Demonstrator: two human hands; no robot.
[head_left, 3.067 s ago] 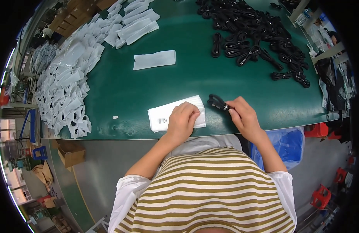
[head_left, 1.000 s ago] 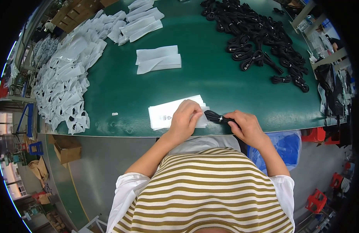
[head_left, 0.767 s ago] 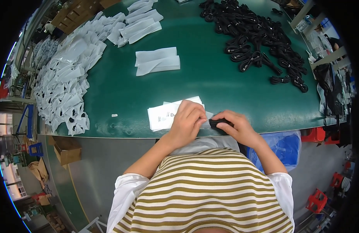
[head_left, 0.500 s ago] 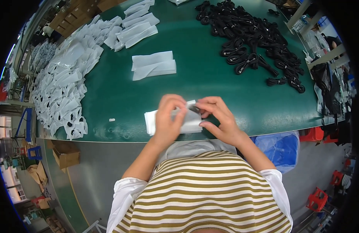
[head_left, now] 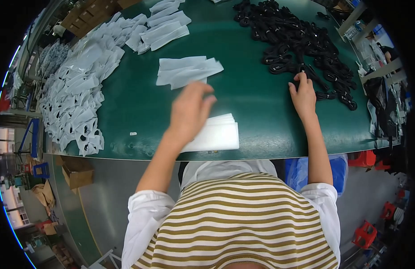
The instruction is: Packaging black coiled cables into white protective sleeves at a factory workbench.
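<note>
My left hand, a little blurred, hovers over the left part of a flat stack of white pouches at the table's front edge. Its thumb stands apart from the fingers and nothing shows in it. Just beyond its fingertips lies a small group of white pouches, overlapping one another, the topmost askew and slightly smeared. Out to the right, my right hand reaches the near edge of a heap of coiled black cables. Its fingertips touch or nearly touch a cable coil, thumb and fingers apart.
A large pile of white pouches spreads over the left of the green table, with a neater row of pouches behind. A small white piece lies front left. Below the front edge stand a blue lined bin and a cardboard box.
My hands have parted from the front pouch stack. The left moved up toward the small pouch group, where another pouch now lies askew on top; the right swung to the cables.
</note>
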